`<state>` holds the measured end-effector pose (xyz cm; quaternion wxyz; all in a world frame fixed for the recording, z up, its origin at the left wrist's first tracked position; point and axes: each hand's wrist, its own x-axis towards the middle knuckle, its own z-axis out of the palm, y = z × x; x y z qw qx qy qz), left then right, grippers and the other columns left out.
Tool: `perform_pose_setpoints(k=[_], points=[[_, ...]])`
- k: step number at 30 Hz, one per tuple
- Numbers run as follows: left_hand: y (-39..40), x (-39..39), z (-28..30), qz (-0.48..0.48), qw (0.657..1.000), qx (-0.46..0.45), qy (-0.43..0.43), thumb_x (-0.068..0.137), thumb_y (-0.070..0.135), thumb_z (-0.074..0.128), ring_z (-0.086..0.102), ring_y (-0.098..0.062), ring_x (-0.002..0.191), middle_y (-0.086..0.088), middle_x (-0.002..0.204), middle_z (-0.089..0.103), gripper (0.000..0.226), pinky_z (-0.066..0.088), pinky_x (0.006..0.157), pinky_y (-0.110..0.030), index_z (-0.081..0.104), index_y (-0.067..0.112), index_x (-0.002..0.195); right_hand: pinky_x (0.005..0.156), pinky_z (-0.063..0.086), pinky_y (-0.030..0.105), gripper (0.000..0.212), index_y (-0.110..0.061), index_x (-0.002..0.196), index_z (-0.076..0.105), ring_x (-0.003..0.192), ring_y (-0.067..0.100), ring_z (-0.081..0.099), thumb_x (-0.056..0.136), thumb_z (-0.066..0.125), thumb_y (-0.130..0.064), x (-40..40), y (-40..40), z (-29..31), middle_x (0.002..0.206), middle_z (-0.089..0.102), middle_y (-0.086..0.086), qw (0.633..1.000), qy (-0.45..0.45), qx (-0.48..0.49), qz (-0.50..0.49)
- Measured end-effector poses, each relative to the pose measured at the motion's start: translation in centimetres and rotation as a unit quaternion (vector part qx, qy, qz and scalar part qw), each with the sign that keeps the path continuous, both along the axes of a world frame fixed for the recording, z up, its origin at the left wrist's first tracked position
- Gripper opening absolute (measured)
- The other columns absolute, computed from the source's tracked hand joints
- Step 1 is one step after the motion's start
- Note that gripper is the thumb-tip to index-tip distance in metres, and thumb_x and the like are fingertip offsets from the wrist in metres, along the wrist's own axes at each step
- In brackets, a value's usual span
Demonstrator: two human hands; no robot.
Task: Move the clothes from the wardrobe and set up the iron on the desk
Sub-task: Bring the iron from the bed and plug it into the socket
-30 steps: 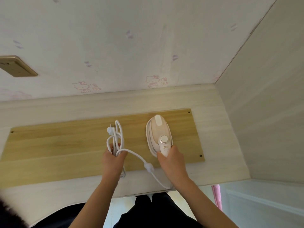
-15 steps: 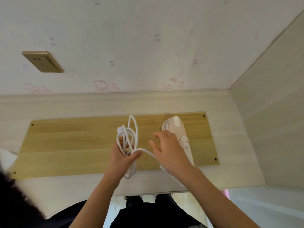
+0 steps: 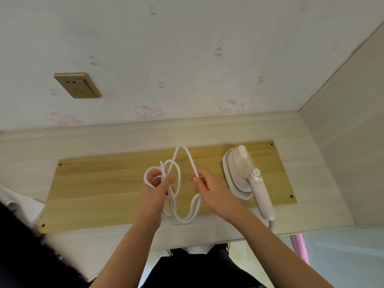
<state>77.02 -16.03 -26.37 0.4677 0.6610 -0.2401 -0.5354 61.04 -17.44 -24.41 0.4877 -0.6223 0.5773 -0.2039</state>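
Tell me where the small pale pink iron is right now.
In the head view, the small pale pink iron lies on the yellowish wooden board's right end, just right of the right hand.

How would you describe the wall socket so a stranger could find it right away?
Start at the pale wallpapered wall behind the desk. The socket sits up on its left part, above the wooden board, the only brass-coloured plate there.
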Motion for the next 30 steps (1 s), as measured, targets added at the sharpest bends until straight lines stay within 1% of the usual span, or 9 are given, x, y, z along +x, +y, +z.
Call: perform_pose_setpoints(k=[3,6,9,13,16,19,21,25,30], points=[[-0.4,1.2,0.6,0.048,0.997,-0.001,0.055,0.084,0.004,0.066,0.067,-0.024,0.074,-0.008,0.081,0.07,0.009,0.053,0.069,-0.036,0.06,0.008,0.09,0.061,0.047,0.032,0.016,-0.024,0.098,0.054,0.068,0.016,0.058,0.1,0.039,-0.021,-0.6,-0.3,-0.5,0.072,0.058,-0.002,0.998,-0.021,-0.022,-0.061],[-1.2,2.7,1.0,0.086,0.99,-0.028,0.11,0.086,-0.006,0.057,0.071,-0.024,0.086,-0.011,0.093,0.074,0.014,0.056,0.076,-0.036,0.055,0.007,0.082,0.06,0.044,0.023,0.018,-0.02,0.104,0.054,0.068,0.008,0.058,0.101,0.037,-0.018,-1.1,-0.9,-1.1,0.071,0.056,-0.005,0.991,-0.016,-0.052,-0.124],[-2.0,4.2,1.4,0.085,0.979,-0.045,0.178,0.088,-0.005,0.054,0.072,-0.02,0.089,-0.01,0.099,0.073,0.011,0.057,0.078,-0.034,0.058,0.005,0.087,0.06,0.046,0.027,0.019,-0.021,0.104,0.054,0.069,0.01,0.059,0.101,0.037,-0.016,-1.4,-1.3,-1.9,0.072,0.058,0.0,0.982,-0.002,-0.066,-0.178],[-3.3,6.5,1.8,0.092,0.964,-0.05,0.245,0.089,-0.001,0.051,0.07,-0.013,0.081,-0.006,0.089,0.07,0.015,0.056,0.065,-0.023,0.062,0.007,0.094,0.062,0.052,0.043,0.019,-0.02,0.106,0.055,0.07,0.028,0.062,0.101,0.037,-0.019,-2.3,-1.5,-3.0,0.075,0.062,0.012,0.975,0.052,-0.082,-0.199],[-4.0,7.8,2.1,0.134,0.948,-0.062,0.281,0.093,0.005,0.05,0.071,-0.014,0.079,-0.002,0.078,0.07,0.013,0.058,0.071,-0.024,0.061,0.008,0.087,0.059,0.051,0.039,0.021,-0.02,0.11,0.056,0.065,0.026,0.061,0.101,0.037,-0.022,-3.2,-1.4,-3.9,0.071,0.062,0.008,0.975,0.109,-0.082,-0.173],[-4.6,9.1,2.8,0.155,0.944,-0.095,0.275,0.095,0.007,0.049,0.071,-0.014,0.077,-0.001,0.074,0.071,0.014,0.058,0.076,-0.027,0.062,0.007,0.091,0.052,0.044,0.035,0.025,-0.019,0.114,0.056,0.052,0.018,0.052,0.101,0.036,-0.025,-4.0,-1.7,-4.7,0.059,0.054,-0.002,0.972,0.173,-0.084,-0.133],[-4.9,10.4,3.5,0.162,0.947,-0.118,0.252,0.096,0.008,0.048,0.07,-0.013,0.073,0.0,0.075,0.069,0.014,0.058,0.077,-0.029,0.062,0.007,0.094,0.052,0.043,0.035,0.024,-0.017,0.111,0.057,0.05,0.02,0.052,0.101,0.037,-0.027,-4.4,-1.8,-5.0,0.057,0.054,0.0,0.968,0.217,-0.082,-0.098],[-5.3,12.3,4.7,0.163,0.959,-0.127,0.192,0.097,0.008,0.047,0.062,-0.009,0.062,0.001,0.073,0.063,0.016,0.057,0.072,-0.028,0.063,0.01,0.098,0.061,0.051,0.041,0.022,-0.014,0.098,0.059,0.063,0.022,0.06,0.098,0.046,-0.031,-4.6,-2.1,-5.2,0.067,0.061,-0.001,0.961,0.253,-0.089,-0.063],[-5.2,11.5,5.0,0.124,0.972,-0.133,0.147,0.098,0.006,0.044,0.059,-0.008,0.059,0.003,0.071,0.063,0.019,0.057,0.07,-0.027,0.062,0.013,0.099,0.064,0.05,0.035,0.02,-0.014,0.099,0.062,0.078,0.021,0.061,0.097,0.047,-0.027,-3.8,-3.5,-5.8,0.088,0.068,0.003,0.953,0.292,-0.06,-0.044]])
